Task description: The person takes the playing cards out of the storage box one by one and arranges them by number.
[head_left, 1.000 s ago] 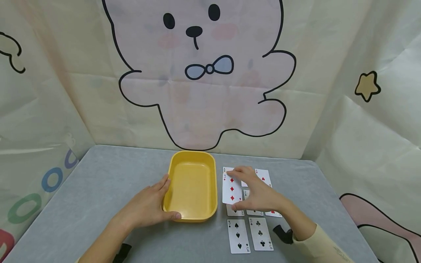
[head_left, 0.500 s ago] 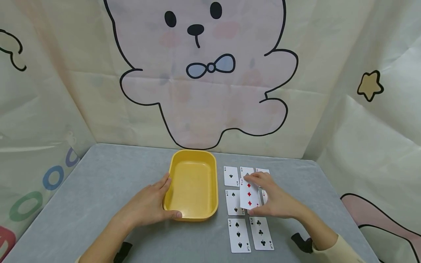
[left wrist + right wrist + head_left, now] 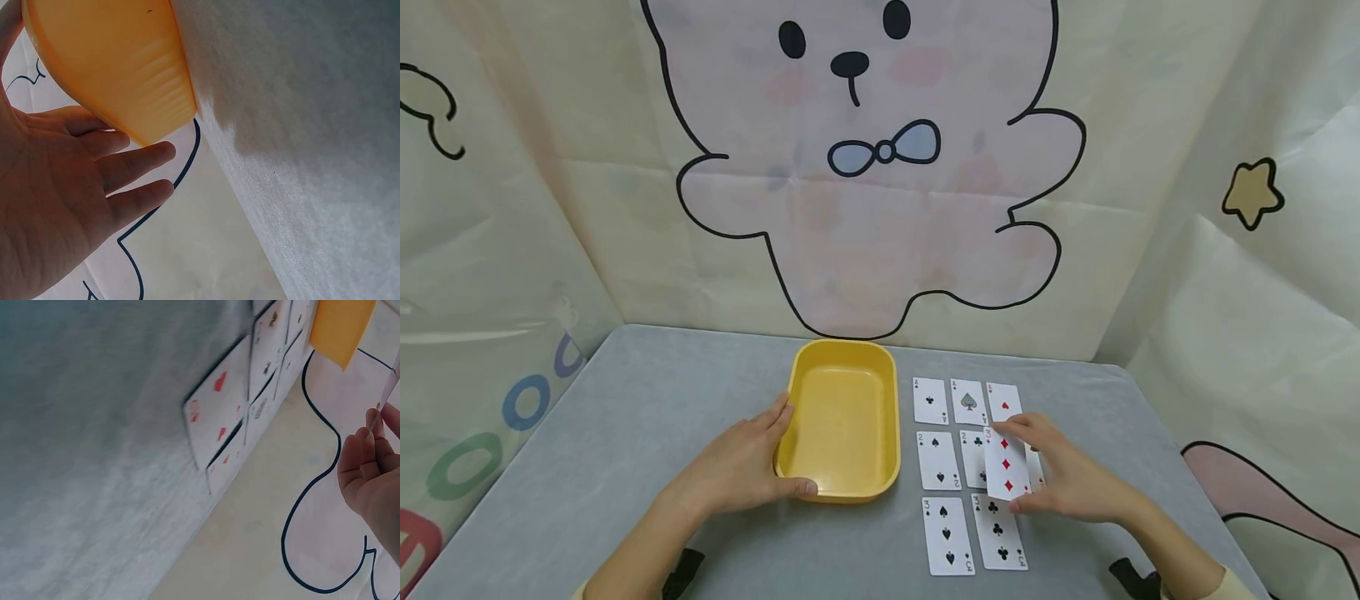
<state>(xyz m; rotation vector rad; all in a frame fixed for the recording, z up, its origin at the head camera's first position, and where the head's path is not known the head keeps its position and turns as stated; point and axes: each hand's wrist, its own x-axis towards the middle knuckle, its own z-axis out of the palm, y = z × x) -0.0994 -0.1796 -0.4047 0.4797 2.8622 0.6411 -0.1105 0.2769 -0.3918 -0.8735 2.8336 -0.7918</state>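
From overhead, I am seeing my right hand pinching the diamond card; the right wrist view is showing only its edge. My left hand is resting flat-fingered against the yellow tray on the grey counter.

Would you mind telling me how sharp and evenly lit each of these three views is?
Head view: sharp and evenly lit, soft shadows only; pips on the held card are readable. Left wrist view: the yellow tray is close and slightly soft, and a broad shadow falls on the grey table. Right wrist view: motion-blurred, so the laid-out cards smear, while the right hand stays fairly clear.
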